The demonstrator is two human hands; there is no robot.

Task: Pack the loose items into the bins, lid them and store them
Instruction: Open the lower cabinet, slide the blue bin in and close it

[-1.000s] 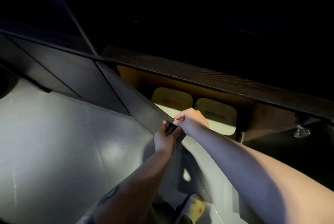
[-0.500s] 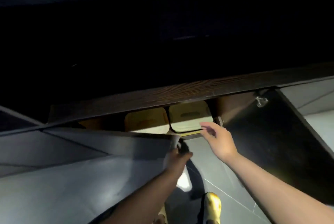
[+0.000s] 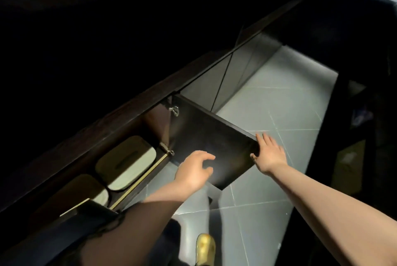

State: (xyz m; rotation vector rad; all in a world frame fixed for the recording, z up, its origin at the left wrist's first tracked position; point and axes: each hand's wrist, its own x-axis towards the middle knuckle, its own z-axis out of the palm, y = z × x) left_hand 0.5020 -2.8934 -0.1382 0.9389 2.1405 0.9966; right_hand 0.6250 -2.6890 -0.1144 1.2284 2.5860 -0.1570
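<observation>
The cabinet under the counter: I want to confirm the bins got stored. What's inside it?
Inside the cabinet, two lidded bins stand side by side: one bin in plain sight, a second bin partly hidden by the left door's edge. Their contents are covered by the lids; the cabinet's depths are too dark to see.

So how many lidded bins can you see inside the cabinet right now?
2. One lidded bin sits nearer the open door; a second bin lies beside it, partly shadowed. More may be hidden in the dark.
</observation>
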